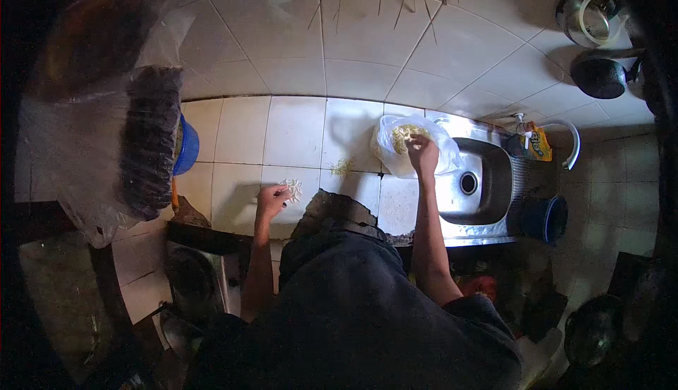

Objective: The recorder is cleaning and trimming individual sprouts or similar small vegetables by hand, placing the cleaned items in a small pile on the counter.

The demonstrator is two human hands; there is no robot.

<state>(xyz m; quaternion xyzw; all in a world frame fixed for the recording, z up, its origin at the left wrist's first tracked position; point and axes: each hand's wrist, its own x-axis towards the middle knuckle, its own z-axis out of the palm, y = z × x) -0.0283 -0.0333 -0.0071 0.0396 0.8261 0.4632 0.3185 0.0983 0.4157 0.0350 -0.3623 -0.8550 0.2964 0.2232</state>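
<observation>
A thin white plastic bag (446,149) stands with its mouth wide on the tiled counter (296,130), against the sink's left rim. Pale yellowish bean sprouts (403,131) fill it. My right hand (424,155) reaches into the mouth, fingers bent together at the sprouts; whether they grip any is hidden. Further left, my left hand (271,202) has its fingertips at a small loose cluster of white sprout stems (293,190). What it may hold cannot be made out. Between the hands, a scatter of thin yellow-green scraps (342,166) lies on the tiles.
Right of the bag is a steel sink (476,203) with a curved faucet (573,144). Beyond it are a yellow pouch (539,145) and a dark blue bucket (551,219). Pots (598,77) hang on the wall. At left are a plastic-covered stack (151,141) and a blue basin (188,145).
</observation>
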